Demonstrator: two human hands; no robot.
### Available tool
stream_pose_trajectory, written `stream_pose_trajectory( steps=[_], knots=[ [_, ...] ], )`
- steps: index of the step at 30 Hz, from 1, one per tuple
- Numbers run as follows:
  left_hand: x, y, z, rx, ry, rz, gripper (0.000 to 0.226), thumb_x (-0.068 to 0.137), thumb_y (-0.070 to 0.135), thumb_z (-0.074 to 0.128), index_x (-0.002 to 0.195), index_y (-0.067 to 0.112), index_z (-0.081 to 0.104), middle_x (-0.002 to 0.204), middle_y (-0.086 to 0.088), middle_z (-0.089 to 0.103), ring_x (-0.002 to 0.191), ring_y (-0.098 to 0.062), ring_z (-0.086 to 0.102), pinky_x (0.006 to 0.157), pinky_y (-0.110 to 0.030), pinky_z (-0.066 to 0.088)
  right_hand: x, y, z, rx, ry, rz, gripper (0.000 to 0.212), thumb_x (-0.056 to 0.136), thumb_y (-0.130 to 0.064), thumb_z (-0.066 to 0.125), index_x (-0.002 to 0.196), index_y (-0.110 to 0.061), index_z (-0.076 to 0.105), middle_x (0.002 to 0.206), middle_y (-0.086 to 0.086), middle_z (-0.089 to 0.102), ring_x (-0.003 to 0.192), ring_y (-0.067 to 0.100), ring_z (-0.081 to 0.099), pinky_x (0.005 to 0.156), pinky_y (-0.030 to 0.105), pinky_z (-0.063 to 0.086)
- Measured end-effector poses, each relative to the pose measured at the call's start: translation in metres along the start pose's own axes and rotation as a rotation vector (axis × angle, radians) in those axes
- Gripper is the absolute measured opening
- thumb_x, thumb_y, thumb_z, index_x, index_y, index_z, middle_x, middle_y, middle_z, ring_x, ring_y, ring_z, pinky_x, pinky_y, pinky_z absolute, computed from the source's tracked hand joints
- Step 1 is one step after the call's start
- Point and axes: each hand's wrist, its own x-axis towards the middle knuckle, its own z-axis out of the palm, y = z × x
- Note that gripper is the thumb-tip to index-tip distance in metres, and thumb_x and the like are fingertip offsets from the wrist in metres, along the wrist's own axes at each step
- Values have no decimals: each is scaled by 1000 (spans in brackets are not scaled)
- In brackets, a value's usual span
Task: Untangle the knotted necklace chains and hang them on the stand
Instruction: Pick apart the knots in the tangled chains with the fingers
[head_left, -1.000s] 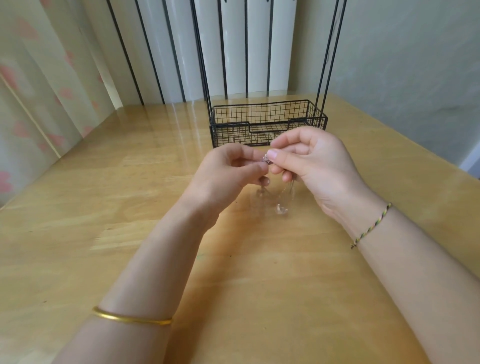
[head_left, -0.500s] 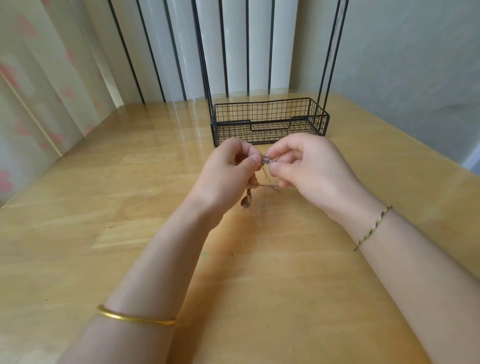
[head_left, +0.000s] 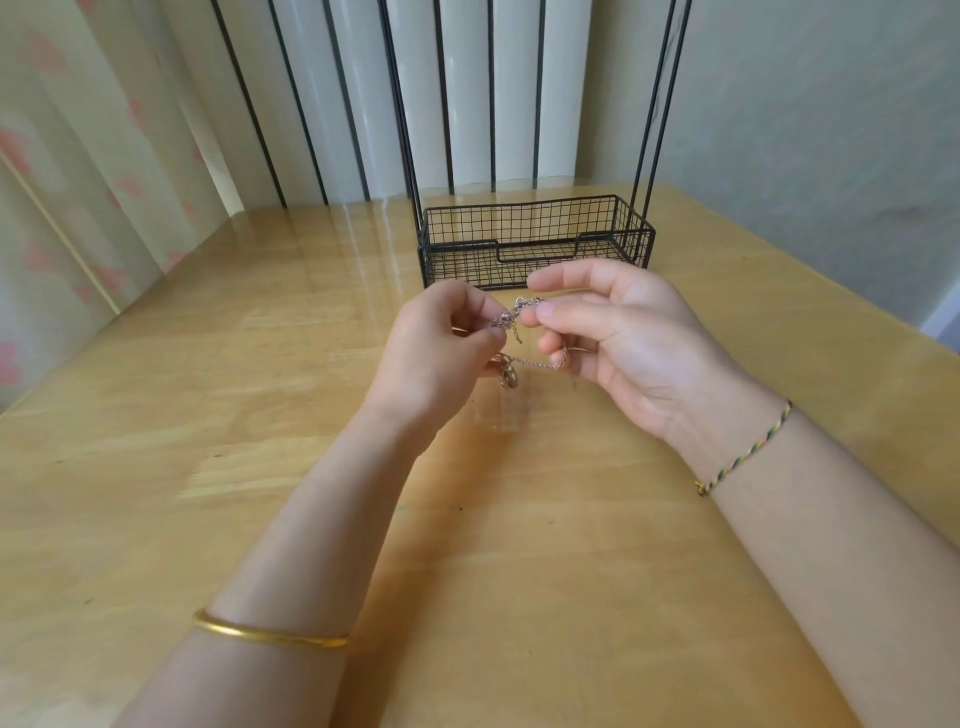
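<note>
Thin knotted necklace chains stretch between my two hands above the wooden table. My left hand pinches the left end with curled fingers. My right hand pinches the right end between thumb and fingers, its index finger raised. A second rose-gold strand runs lower between the hands, and a small round pendant hangs below my left fingers. The black wire stand rises just behind my hands; its basket base holds nothing and its top is out of frame.
The wooden table spreads wide around my arms. A curtain hangs at the left and a wall stands at the right. White slats with black bars stand behind the stand.
My hands have drawn apart, pulling the chains into two taut strands. The pendant has risen closer to my left fingers.
</note>
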Motion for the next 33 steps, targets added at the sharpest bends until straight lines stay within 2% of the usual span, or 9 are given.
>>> stream_pose_trajectory(
  steps=[6, 11, 14, 17, 22, 26, 33],
  knots=[
    [1, 1, -3, 20, 108, 33, 16, 87, 1, 58, 80, 15, 58, 68, 0, 58, 59, -13, 56, 54, -24, 50, 1, 3, -2, -239, 18, -33, 19, 82, 3, 60, 95, -11, 64, 74, 3, 69, 43, 5, 44, 48, 15, 41],
    [1, 2, -4, 22, 149, 67, 16, 88, 1, 56, 81, 15, 56, 69, -1, 57, 49, -3, 50, 47, -16, 44, 2, 6, 0, -326, 7, -15, 16, 82, 1, 61, 94, -9, 63, 72, 5, 65, 41, 5, 43, 43, 18, 37],
    [2, 1, -3, 40, 165, 78, 13, 92, 4, 52, 87, 16, 53, 75, -1, 59, 53, -2, 53, 54, -14, 43, 2, 6, -1, -307, 8, -6, 15, 82, 2, 60, 92, -9, 63, 73, 7, 64, 48, 8, 52, 41, 19, 37],
    [0, 2, -3, -1, 117, 36, 11, 96, 7, 45, 93, 17, 47, 70, -1, 61, 50, -6, 51, 54, -18, 42, 2, 6, -2, -291, 20, -26, 17, 81, 3, 61, 91, -11, 63, 75, 7, 62, 56, 10, 59, 41, 18, 38],
    [-3, 6, -2, -57, 65, -20, 9, 98, 10, 42, 94, 17, 45, 67, -1, 57, 48, -8, 55, 54, -22, 47, 2, 6, -4, -271, 53, -52, 20, 81, 5, 62, 89, -14, 64, 78, 3, 62, 64, 9, 62, 43, 17, 42],
    [-4, 9, -3, -145, 44, -41, 12, 98, 8, 42, 91, 16, 47, 67, -1, 56, 51, -10, 57, 63, -30, 52, 3, 6, -4, -185, 64, -23, 22, 79, 6, 64, 85, -15, 65, 80, 4, 61, 70, 12, 62, 45, 19, 43],
    [-4, 11, -4, -173, 35, -10, 12, 97, 7, 43, 91, 15, 49, 67, 0, 56, 56, -11, 57, 64, -31, 51, 2, 6, -3, -237, 49, 9, 20, 80, 3, 64, 85, -16, 64, 77, 3, 62, 63, 11, 59, 44, 17, 40]
  ],
)
